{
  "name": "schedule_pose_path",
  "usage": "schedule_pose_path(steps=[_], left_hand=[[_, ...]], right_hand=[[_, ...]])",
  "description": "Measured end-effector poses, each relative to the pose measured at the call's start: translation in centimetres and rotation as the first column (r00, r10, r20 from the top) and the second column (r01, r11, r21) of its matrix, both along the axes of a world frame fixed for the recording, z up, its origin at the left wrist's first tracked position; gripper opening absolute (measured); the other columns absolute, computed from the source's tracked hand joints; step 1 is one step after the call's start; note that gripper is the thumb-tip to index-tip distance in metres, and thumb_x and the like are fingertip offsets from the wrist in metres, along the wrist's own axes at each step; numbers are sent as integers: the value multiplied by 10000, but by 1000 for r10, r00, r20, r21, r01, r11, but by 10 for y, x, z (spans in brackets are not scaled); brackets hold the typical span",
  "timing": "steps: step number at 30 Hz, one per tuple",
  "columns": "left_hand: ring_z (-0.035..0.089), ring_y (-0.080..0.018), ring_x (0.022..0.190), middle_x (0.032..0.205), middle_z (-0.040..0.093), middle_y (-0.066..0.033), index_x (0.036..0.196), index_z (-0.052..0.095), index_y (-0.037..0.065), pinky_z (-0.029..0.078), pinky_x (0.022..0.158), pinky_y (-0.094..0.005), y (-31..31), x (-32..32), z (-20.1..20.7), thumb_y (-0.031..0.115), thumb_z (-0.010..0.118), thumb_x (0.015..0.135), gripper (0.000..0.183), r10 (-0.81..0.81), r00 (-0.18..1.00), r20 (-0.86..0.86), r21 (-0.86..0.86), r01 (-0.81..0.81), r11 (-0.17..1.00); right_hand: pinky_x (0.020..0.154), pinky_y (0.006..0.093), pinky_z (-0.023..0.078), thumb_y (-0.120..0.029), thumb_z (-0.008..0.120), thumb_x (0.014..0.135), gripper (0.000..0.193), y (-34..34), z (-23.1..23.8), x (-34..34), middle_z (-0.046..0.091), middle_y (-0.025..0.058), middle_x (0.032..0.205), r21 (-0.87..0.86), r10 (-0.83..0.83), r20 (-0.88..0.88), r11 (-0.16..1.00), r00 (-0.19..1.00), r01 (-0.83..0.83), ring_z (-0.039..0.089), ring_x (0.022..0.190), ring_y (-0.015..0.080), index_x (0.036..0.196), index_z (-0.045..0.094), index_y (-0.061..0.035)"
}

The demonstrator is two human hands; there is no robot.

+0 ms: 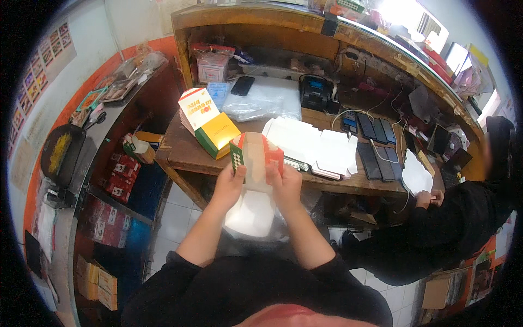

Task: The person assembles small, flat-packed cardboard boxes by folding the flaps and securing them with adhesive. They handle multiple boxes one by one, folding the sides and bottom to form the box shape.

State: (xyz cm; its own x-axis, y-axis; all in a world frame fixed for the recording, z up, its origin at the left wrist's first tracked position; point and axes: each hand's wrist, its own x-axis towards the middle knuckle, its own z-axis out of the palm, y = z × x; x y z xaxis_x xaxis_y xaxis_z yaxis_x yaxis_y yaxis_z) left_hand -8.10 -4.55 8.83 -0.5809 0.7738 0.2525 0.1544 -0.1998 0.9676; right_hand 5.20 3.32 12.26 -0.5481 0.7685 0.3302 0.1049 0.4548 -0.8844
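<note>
Between my hands is a partly folded cardboard food box [254, 158], with its pale inside facing up. A green side stands on the left, a red side on the right, and a white flap hangs toward me. My left hand [231, 185] grips the green side, and my right hand [286, 184] grips the red side. Just beyond, a stack of flat white box blanks [310, 144] lies on the wooden table [180, 147]. Left of that stack sit yellow, green and white printed boxes [218, 131], nested together.
Several phones [376, 131] with cables lie right of the blanks. A black machine [317, 91] and a plastic-wrapped white stack [267, 95] with a phone stand behind. At right, a person in black [452, 218] holds a white blank [417, 173]. Shelves [117, 136] line the left.
</note>
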Motion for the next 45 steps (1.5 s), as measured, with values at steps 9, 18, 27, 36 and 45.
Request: schedule_pose_path(steps=[9, 18, 27, 36, 45], left_hand=[[503, -139, 985, 1095, 560, -93, 1193, 471, 19, 402, 870, -296, -5, 12, -11, 314, 466, 963, 374, 69, 949, 307, -53, -55, 997], [490, -251, 1113, 1206, 501, -138, 1115, 567, 32, 402, 933, -336, -21, -11, 5, 196, 637, 849, 320, 200, 780, -593, 27, -229, 973], [595, -178, 1010, 1046, 659, -113, 1028, 652, -3, 436, 911, -320, -29, -18, -15, 397, 538, 909, 432, -33, 994, 104, 233, 8, 972], [246, -250, 1343, 1422, 294, -122, 1396, 249, 105, 189, 1093, -422, -4, -76, 1, 464, 401, 951, 592, 344, 919, 192, 384, -393, 835], [320, -297, 1297, 1368, 353, -193, 1381, 301, 36, 257, 1069, -385, 51, -204, -64, 335, 437, 960, 534, 293, 954, -69, 329, -255, 909]], right_hand=[[927, 344, 402, -228, 410, 971, 392, -16, -36, -23, 562, 220, 1154, -176, -155, -360, 980, 920, 97, 548, 1093, 235, 1314, 412, -37], [1022, 600, 236, -276, 648, 804, 432, 7, -17, 6, 327, 244, 1406, 609, -110, 470, 759, 876, -231, 239, 1310, 472, 1229, 569, -286], [1094, 474, 148, -541, 691, 717, 1021, -8, -75, -6, 88, 183, 1485, -318, 350, -518, 768, 781, -555, 105, 1379, 328, 1437, 128, -85], [928, 400, 416, -320, 702, 742, 731, 14, -12, -80, 376, 127, 1268, 35, 119, -402, 993, 908, -114, 434, 1148, 265, 1320, 306, -112], [939, 506, 350, -443, 692, 689, 561, 31, -16, -191, 393, 174, 1298, 481, -164, 461, 872, 872, -90, 407, 1171, 371, 1215, 560, -297]])
